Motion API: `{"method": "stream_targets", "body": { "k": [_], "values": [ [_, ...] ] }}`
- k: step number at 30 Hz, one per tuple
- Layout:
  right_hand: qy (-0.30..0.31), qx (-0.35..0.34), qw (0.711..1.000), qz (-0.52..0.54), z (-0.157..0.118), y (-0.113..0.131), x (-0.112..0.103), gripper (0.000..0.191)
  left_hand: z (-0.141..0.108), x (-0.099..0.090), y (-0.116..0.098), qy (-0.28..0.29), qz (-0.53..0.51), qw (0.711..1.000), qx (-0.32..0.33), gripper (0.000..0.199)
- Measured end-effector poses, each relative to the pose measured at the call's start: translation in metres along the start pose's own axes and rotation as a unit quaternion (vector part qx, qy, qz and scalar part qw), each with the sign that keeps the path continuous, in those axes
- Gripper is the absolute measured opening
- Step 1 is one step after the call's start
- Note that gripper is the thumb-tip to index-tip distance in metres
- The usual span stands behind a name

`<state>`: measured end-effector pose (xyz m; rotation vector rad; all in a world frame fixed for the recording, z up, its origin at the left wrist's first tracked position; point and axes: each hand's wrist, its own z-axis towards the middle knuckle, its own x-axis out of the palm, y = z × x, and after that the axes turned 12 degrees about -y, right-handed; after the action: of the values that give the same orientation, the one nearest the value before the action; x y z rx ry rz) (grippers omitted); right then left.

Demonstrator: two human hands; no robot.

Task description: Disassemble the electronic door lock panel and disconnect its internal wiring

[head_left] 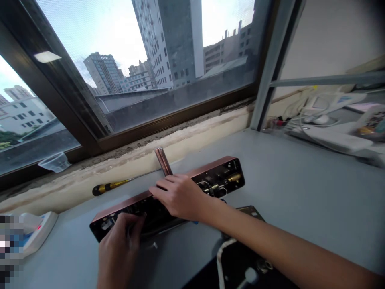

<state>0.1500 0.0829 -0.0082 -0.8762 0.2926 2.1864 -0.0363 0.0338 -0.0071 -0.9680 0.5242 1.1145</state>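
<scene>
A long copper-coloured door lock panel point(215, 165) lies open side up on the table, its black inside showing wires and brass-coloured parts. From its far edge a copper lever handle point(163, 161) sticks out toward the window. My right hand point(180, 194) is closed over the middle of the panel, fingers across the far edge beside the handle. At the panel's left end, my left hand point(122, 237) has thumb and fingertips pinched together inside the housing. A small bit shows at those fingertips, too small to name.
A black and yellow screwdriver point(110, 188) lies behind the panel along the wall. In front is a black plate with a white cable point(221, 261). A clear plastic cup point(55, 161) stands on the sill. White devices point(333, 128) with cables sit at right, another white device point(42, 233) at left.
</scene>
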Motion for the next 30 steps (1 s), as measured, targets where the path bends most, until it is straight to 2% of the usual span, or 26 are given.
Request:
{"method": "stream_targets", "body": {
  "k": [4, 9, 13, 17, 20, 27, 30],
  "values": [
    [0.002, -0.004, 1.0, 0.001, 0.001, 0.0, 0.0, 0.012, 0.001, 0.0, -0.001, 0.001, -0.006, 1.0, -0.002, 0.016],
    [0.006, 0.004, 1.0, 0.0, 0.001, 0.0, 0.0, 0.012, 0.002, 0.001, -0.004, 0.011, 0.075, 0.997, 0.019, 0.016],
    [0.001, 0.009, 1.0, 0.001, 0.0, 0.001, 0.001, 0.013, -0.003, 0.004, 0.0, -0.01, 0.107, 0.991, 0.079, 0.011],
    [-0.004, 0.007, 1.0, 0.004, -0.001, 0.001, 0.002, 0.014, -0.008, 0.007, 0.006, -0.072, 0.106, 0.978, 0.162, 0.01],
    [-0.009, 0.006, 1.0, 0.006, -0.001, 0.0, 0.002, 0.014, -0.009, 0.009, 0.007, -0.118, 0.111, 0.966, 0.199, 0.01],
    [0.003, 0.008, 1.0, 0.005, 0.0, 0.001, 0.0, 0.014, -0.01, 0.007, -0.003, -0.137, 0.224, 0.939, 0.22, 0.016],
    [0.009, 0.009, 1.0, 0.004, 0.001, 0.002, -0.001, 0.014, -0.009, 0.004, 0.002, -0.137, 0.195, 0.924, 0.299, 0.015]
  ]
}}
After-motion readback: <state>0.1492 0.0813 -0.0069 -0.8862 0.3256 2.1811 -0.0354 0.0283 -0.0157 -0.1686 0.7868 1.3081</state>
